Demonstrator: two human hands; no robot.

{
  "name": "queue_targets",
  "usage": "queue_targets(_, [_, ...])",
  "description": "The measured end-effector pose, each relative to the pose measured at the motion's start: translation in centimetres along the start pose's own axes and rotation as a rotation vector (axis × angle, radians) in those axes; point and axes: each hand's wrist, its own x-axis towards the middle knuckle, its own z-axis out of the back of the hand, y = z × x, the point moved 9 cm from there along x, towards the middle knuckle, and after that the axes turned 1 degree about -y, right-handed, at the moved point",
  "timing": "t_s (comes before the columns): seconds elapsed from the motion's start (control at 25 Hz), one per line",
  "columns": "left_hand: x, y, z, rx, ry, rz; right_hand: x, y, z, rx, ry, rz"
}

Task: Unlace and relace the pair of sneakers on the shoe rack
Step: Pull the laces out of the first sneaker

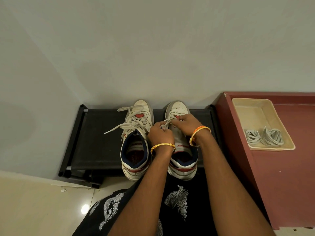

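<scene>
Sneakers are sitting side by side on the black shoe rack [102, 142], toes toward the wall. Right sneaker [179, 108] is the one being worked on; left sneaker [136, 147] is waiting w/ its lace [129, 124] loosened, ends trailing off over the rack fabric.

Both hands are meeting over the right sneaker's lower eyelets, near the toe. Left hand [159, 133] is pinching a bit of lace [167, 121] between thumb and curled fingers; right hand [187, 124] is pinching the same lace just beside it, fingertips nearly touching. Whether it's being drawn out or fed in is hard to say: knuckles are covering the eyelets, prob. threading at the bottom row.

To do this step well: keep one hand holding the lace end close to its tip so it's staying stiff, use the other to steady the eyelet flap, and pull slack through evenly so both ends are finishing equal. Flat lace, so watch for twists as it's passing each hole. Shoe isn't pinned down, so pulling hard toward the body could be dragging it off the rack's front edge, where the heels are already overhanging.

Further out: beige tray [242, 106] on the maroon cabinet [281, 176] at right, holding two coiled grey laces [264, 136], well apart from the hands.
</scene>
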Motion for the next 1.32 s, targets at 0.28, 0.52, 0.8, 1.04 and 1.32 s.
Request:
queue_targets(0.28, [-0.1,0.2,0.1,-0.019,-0.018,0.045,-2.3,-0.6,4.5,0.649,0.021,0.072])
queue_targets(0.52, [-0.1,0.0,0.2,-0.007,-0.025,0.05,-2.6,-1.3,9.1,1.717,-0.102,0.137])
queue_targets(0.8, [-0.4,-1.2,-0.5,0.148,0.079,-0.071,-4.3,-3.7,11.4,0.419,-0.88,0.015])
queue_targets(1.04, [0.9,-5.2,-2.2,0.374,0.183,-0.507,-1.0,-1.0,2.7,-0.317,-0.275,-0.023])
queue_targets(1.32, [-0.1,-6.5,-5.4,0.642,0.338,-0.71,0.8,-3.5,3.8,-0.176,-0.287,-0.258])
